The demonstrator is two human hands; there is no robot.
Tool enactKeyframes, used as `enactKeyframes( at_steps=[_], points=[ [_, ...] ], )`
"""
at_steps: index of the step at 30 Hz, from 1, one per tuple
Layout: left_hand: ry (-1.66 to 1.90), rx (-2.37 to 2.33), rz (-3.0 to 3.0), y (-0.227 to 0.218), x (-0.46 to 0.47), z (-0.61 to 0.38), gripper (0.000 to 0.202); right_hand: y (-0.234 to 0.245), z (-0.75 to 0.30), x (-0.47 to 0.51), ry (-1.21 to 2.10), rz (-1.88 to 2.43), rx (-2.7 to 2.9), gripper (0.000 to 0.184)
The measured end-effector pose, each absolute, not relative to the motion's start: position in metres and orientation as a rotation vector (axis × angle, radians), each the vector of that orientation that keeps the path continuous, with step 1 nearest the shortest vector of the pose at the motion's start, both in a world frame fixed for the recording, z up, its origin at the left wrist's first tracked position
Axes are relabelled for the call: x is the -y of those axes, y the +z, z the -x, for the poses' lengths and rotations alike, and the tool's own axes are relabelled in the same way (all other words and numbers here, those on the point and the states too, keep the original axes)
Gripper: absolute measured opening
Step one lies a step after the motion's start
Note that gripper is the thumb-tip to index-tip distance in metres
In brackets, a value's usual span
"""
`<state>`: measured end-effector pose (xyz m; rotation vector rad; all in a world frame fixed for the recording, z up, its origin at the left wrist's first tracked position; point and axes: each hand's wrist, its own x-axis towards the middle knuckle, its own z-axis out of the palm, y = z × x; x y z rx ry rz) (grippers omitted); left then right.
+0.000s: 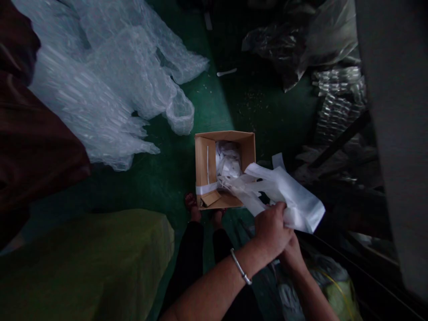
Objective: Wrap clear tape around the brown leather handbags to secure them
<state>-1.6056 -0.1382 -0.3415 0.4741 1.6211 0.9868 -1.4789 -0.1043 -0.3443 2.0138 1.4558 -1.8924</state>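
Note:
A white fabric bag (287,194) with loop handles is held above the floor by both hands. My left hand (272,229), with a silver bangle on its wrist, is closed over the bag's lower edge. Partly hidden beneath it, my right hand (294,252) grips the same bag. Just left of the bag stands an open cardboard box (203,167) with white crumpled pieces (229,162) inside. My feet (194,205) show beside the box.
A big heap of clear bubble wrap (107,80) covers the green floor (174,174) at upper left. Dark plastic bags (287,44) and silvery packs (337,98) lie at upper right. A yellow-green sack (87,258) sits at lower left, a grey post (397,133) at right.

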Motion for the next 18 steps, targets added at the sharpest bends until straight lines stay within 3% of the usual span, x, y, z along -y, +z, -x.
enactKeyframes(
  at_steps=[4,6,9,11,14,18],
  points=[
    [1.092,-1.646,-0.364,-0.355,0.163,1.600,0.030,-0.341,1.487,0.092,-2.062,-2.127,-1.347,0.035],
    [1.104,-1.643,-0.374,-0.362,0.177,1.596,0.031,-0.347,1.496,0.087,-2.100,-2.057,-1.281,0.045],
    [1.085,-1.596,-0.457,-0.370,0.199,1.586,0.029,-0.356,1.509,0.087,-2.100,-1.870,-1.158,0.074],
    [1.051,-1.575,-0.480,-0.374,0.211,1.578,0.031,-0.359,1.514,0.092,-2.140,-1.778,-1.046,0.081],
    [0.998,-1.590,-0.490,-0.377,0.221,1.566,0.036,-0.358,1.514,0.100,-2.131,-1.826,-0.958,0.059],
    [0.985,-1.566,-0.605,-0.370,0.219,1.564,0.028,-0.343,1.509,0.098,-2.102,-2.111,-0.918,0.038]
  ],
)
